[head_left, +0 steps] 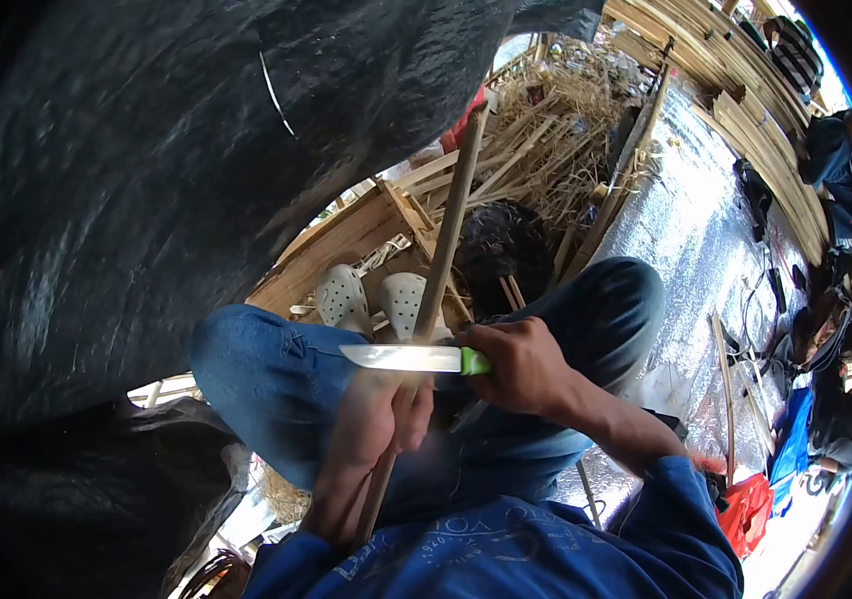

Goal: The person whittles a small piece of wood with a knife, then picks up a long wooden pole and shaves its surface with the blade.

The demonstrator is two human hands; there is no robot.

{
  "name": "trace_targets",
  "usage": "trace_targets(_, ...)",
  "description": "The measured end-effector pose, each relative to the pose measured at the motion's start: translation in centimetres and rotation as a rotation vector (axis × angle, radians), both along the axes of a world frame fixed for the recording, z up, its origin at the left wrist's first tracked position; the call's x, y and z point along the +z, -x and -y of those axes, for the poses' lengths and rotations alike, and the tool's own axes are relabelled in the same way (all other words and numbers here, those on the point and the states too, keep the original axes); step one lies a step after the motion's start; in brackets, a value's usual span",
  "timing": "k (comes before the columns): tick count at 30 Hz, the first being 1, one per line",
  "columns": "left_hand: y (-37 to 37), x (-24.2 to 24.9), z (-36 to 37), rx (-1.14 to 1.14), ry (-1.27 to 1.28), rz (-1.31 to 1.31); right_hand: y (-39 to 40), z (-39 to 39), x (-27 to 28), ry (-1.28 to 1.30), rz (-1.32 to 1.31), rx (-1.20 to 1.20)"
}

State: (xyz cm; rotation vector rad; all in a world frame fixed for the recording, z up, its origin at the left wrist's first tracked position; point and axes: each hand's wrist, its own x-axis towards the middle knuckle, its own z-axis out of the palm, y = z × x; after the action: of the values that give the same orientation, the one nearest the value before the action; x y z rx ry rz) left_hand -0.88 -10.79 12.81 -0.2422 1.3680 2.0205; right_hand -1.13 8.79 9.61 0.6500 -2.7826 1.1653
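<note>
In the head view, a long brown wooden strip [451,225] runs upright between the knees, its lower end by the blue shirt. My left hand [374,417] is closed around the strip below the blade, partly blurred. My right hand [516,361] grips a knife [401,358] by its bright green handle. The wide steel blade lies across the strip just above my left hand, its tip pointing left. Beyond the strip are white clogs [404,299] with holes, on the feet between the bent knees.
A black plastic sheet [146,180] fills the left side. Wood shavings and offcuts [566,140] pile up ahead beside a black bag [504,245]. Silvery foil matting [680,220] covers the right, with bundled slats [765,150], a red bag [745,514] and other people at the edge.
</note>
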Motion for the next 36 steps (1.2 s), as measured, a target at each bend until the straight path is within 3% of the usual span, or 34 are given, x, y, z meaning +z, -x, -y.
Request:
trace_targets(3, 0.9, -0.6, -0.5, 0.007, -0.033, -0.076, 1.1, -0.2, -1.4, 0.0, 0.02, -0.005)
trace_targets(7, 2.1, -1.5, -0.8, 0.011, -0.082, 0.04, 4.7, -1.4, -3.3, -0.11, -0.066, -0.047)
trace_targets(9, 1.5, -2.7, -0.4, 0.0, -0.111, 0.111, 10.0, -5.0, -5.1, -0.331, -0.086, -0.357)
trace_targets(11, 0.3, -3.6, -0.3, -0.027, -0.095, 0.163, 16.0, -8.8, -5.3, -0.346, 0.229, -0.677)
trace_targets(14, 0.0, -4.9, -0.4, -0.124, -0.142, 0.21, 18.2, -12.7, -8.6, -0.442, 0.02, -0.749)
trace_targets(16, 0.6, -5.5, 0.4, 0.005, -0.036, 0.17, 17.1, -11.5, -8.4, -0.37, 0.149, -0.619)
trace_targets(18, 0.8, -5.7, 0.5, 0.005, -0.064, 0.172, 12.2, -6.3, -4.9, -0.108, 0.158, -0.518)
trace_targets(20, 1.7, -5.4, 0.4, -0.04, -0.028, 0.156, 7.6, -3.3, -5.7, -0.139, 0.089, -0.183)
trace_targets(22, 1.7, -5.5, 0.4, -0.051, -0.006, 0.146, 5.1, -1.2, -5.6, -0.009, 0.085, 0.127)
trace_targets(25, 1.0, -5.9, 0.6, -0.056, -0.012, 0.15, 4.3, -0.5, -6.2, -0.074, 0.146, 0.141)
trace_targets(26, 0.8, -6.2, 0.6, -0.043, -0.046, 0.157, 5.4, -0.9, -6.6, -0.179, 0.079, -0.01)
trace_targets(27, 0.5, -6.0, 0.9, -0.055, -0.037, 0.151, 7.3, -2.7, -8.7, -0.379, 0.106, -0.127)
trace_targets(28, -0.3, -6.2, 1.1, -0.056, -0.037, 0.151, 10.2, -5.0, -9.1, -0.586, -0.035, -0.229)
trace_targets(29, -1.1, -6.4, 1.2, -0.113, -0.018, 0.143, 13.6, -8.1, -9.9, -0.78, 0.204, -0.296)
trace_targets(30, -1.6, -6.6, 1.2, -0.17, 0.001, 0.133, 16.1, -11.6, -11.1, -0.406, 0.414, -0.676)
trace_targets(32, -0.9, -5.5, 1.1, -0.197, -0.085, 0.11, 15.8, -10.7, -7.3, -0.466, 0.356, -0.67)
trace_targets(33, -0.2, -5.8, 1.4, -0.135, 0.008, 0.109, 15.9, -10.1, -5.9, -0.54, 0.298, -0.647)
trace_targets(35, -0.3, -6.0, 1.5, -0.06, 0.052, 0.14, 11.4, -7.0, -6.0, -0.31, 0.273, -0.442)
trace_targets(36, -0.3, -5.9, 1.3, -0.05, 0.044, 0.143, 8.7, -4.7, -5.6, -0.455, 0.225, -0.292)
